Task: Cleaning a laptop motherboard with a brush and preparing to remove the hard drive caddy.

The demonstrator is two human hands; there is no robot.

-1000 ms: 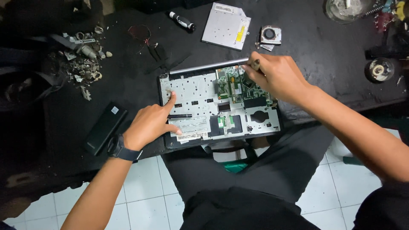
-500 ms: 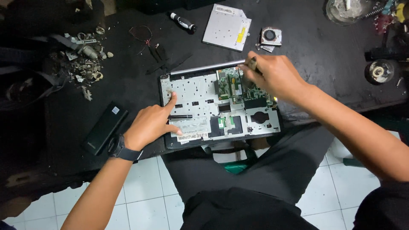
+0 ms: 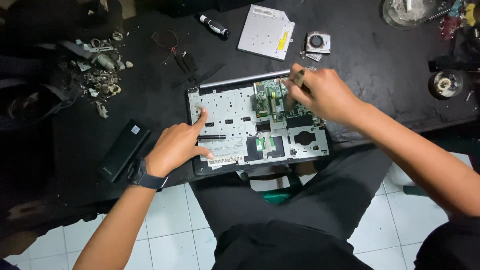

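The left hand (image 3: pixel 176 145) pressed open-fingered on the opened laptop chassis (image 3: pixel 227 117) at the black table's (image 3: pixel 380 55) edge, steadying it while the right hand (image 3: pixel 320 92) gripped a small brush (image 3: pixel 298 78) over the green circuit board (image 3: pixel 270 100).

The right hand (image 3: pixel 320 95) covers the far right corner of the opened laptop (image 3: pixel 235 120), hiding part of the green board (image 3: pixel 267 100). It grips a small tool (image 3: pixel 298 77) whose tip is blurred and mostly hidden, so its kind cannot be told. The left hand (image 3: pixel 175 147) hides the laptop's near left part. At the far right, a glass dish (image 3: pixel 405 12) and some coloured bits (image 3: pixel 462 12) are cut by the top edge. The scrap pile (image 3: pixel 95 65) at far left is too small and dark to sort. The tabletop's (image 3: pixel 390 65) left side is lost in shadow.
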